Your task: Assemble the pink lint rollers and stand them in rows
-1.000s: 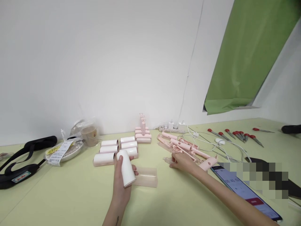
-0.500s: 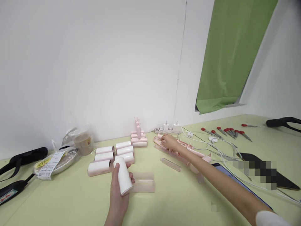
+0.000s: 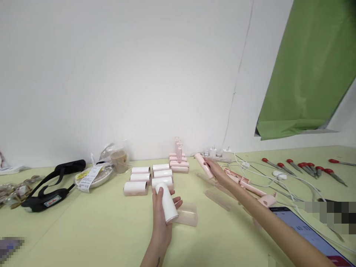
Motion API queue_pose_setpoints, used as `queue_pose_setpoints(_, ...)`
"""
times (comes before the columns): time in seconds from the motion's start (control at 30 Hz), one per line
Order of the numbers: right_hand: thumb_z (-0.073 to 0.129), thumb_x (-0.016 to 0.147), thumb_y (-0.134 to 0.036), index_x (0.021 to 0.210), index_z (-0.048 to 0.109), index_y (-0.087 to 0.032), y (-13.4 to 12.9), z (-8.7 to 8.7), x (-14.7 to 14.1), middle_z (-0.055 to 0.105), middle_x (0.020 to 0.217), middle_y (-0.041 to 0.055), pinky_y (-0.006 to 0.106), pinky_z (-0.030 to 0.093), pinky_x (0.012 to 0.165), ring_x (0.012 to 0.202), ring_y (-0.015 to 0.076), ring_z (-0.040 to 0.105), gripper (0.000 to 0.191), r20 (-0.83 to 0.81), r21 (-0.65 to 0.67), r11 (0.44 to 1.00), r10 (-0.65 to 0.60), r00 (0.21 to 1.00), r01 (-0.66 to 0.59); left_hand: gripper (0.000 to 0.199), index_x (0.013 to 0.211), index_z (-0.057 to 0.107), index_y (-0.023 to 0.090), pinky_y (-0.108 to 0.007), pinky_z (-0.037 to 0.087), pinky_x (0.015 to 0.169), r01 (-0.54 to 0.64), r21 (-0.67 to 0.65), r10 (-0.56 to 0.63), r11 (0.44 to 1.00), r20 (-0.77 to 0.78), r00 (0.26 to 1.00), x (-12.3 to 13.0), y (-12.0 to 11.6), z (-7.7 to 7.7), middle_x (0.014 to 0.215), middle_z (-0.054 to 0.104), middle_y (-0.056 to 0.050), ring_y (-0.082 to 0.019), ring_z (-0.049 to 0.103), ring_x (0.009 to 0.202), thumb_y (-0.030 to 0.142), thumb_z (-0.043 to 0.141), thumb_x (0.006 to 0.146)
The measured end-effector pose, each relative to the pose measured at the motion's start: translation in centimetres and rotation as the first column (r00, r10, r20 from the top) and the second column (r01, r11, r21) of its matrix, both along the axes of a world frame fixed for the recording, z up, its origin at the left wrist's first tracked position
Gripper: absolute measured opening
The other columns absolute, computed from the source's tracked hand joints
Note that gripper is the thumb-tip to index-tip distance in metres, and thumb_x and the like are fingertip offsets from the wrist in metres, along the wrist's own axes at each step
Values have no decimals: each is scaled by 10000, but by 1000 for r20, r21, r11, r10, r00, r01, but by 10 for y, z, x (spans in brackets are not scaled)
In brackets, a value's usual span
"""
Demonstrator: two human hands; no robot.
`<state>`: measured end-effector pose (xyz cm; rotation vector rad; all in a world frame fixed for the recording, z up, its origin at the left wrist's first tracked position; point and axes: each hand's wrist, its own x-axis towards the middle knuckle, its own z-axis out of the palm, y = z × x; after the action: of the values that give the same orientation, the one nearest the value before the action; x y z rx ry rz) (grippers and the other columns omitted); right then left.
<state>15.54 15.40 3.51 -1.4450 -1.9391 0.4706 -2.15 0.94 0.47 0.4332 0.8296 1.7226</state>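
My left hand (image 3: 161,226) holds a white lint roller refill (image 3: 167,204), thumb on one side and fingers loosely spread behind it. A translucent pink roller cover (image 3: 187,215) lies just to its right. Farther right, my right hand (image 3: 216,170) grips a pink plastic lint roller part (image 3: 203,165), tilted above the table; its fingers are partly hidden. Beneath that forearm lie more pink plastic parts (image 3: 253,189) and a clear pink piece (image 3: 217,200). Beyond my left hand, several white rolls (image 3: 135,188) sit in pink covers in two columns.
Pink lint rollers (image 3: 179,164) with upright handles stand near the wall. A power strip (image 3: 219,158), white cables (image 3: 264,181), red-ended tools (image 3: 306,167) and a phone (image 3: 300,226) occupy the right. Leftward are a wrapped plate (image 3: 97,178), a bagged cup (image 3: 119,160) and a black strap (image 3: 59,178).
My right hand has lifted a pink part from the pile. My left hand still holds the white roll. The view has turned left, so things appear farther right.
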Motion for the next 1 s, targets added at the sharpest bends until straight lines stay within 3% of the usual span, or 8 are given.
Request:
queue_pose_setpoints(0.1,297,853,-473,1115,532,-158,-56,-7,-12,624,868,73,280,490,612,739,187,589,473,-142,-107,982,138,980,-154,360,997,445,210,-362,516,703,-3,-23,3,1000,17,1000,9,-1,-4,800,583,-36,-188,631,719,397,579,719)
queue_pose_setpoints(0.17,380,817,-494,1080,568,-170,-91,-17,-25,607,862,66,319,492,662,750,195,584,458,-424,-236,904,235,875,-357,373,1022,423,225,-348,515,692,6,-42,-6,999,2,1000,16,-2,-7,827,592,-47,-203,627,774,408,565,730)
queue_pose_setpoints(0.23,412,800,-501,1027,601,-192,-114,-28,-39,555,976,71,343,487,709,813,203,568,427,-598,-230,856,251,761,-463,390,1060,398,247,-314,514,670,33,-60,-35,998,-40,999,22,-6,-8,856,598,-48,-198,622,795,421,545,743)
queue_pose_setpoints(0.37,387,814,-497,963,615,-213,-129,-48,-56,386,1119,73,296,474,779,1004,207,475,393,-661,-137,902,225,716,-410,406,1091,392,274,-257,503,644,44,-124,-63,991,-148,987,33,-13,-8,929,591,-36,-181,608,816,443,526,747)
queue_pose_setpoints(0.6,273,875,-431,1120,463,-284,-138,-57,-50,389,1112,43,348,342,945,1080,187,380,343,-481,-49,974,173,860,-223,572,1162,332,268,-262,475,715,59,-111,-96,992,-366,926,42,-18,-8,1113,507,-76,-214,551,946,441,595,684)
queue_pose_setpoints(0.73,245,888,-401,1250,300,-271,-136,-43,-33,435,1128,61,328,397,876,1007,178,453,388,-477,-41,928,308,823,-371,699,1160,307,239,-286,486,645,225,-104,-246,969,-504,828,30,-16,0,957,548,-64,-195,590,764,374,687,589)
queue_pose_setpoints(0.87,353,853,-383,1128,469,-243,-124,-14,-5,533,1054,47,292,418,802,943,179,506,329,-312,-94,877,423,851,-470,746,1178,256,280,-317,480,596,520,-175,-514,836,-582,630,15,-15,2,861,561,-4,-151,564,605,285,685,567)
queue_pose_setpoints(1.0,532,701,-303,911,592,-214,-124,8,18,604,803,20,250,409,619,718,168,543,236,133,-129,867,497,858,-482,753,1186,300,262,-311,414,774,555,-270,-534,786,-750,390,11,-18,0,997,543,-9,-191,530,857,180,673,537)
